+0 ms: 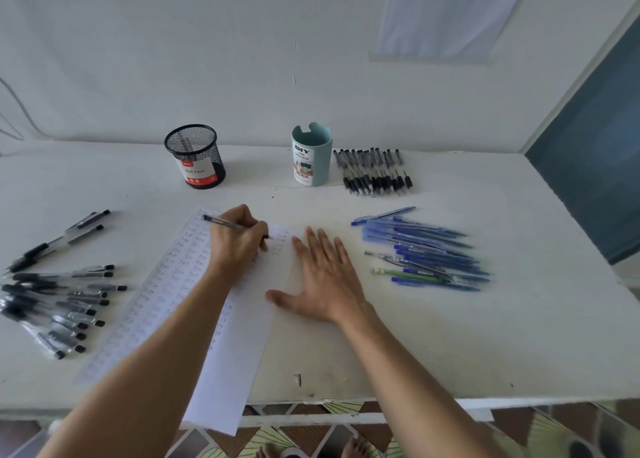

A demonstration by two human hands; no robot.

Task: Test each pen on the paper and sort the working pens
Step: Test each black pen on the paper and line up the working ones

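Pinching pen [221, 222] with left hand [239, 246], right hand [329, 284] fingers [322, 246] straight

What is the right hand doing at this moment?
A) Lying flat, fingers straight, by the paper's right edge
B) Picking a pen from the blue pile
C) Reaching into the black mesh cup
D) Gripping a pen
A: the right hand lies palm down with straight fingers at the right edge of the paper, while the left hand grips the pen and writes.
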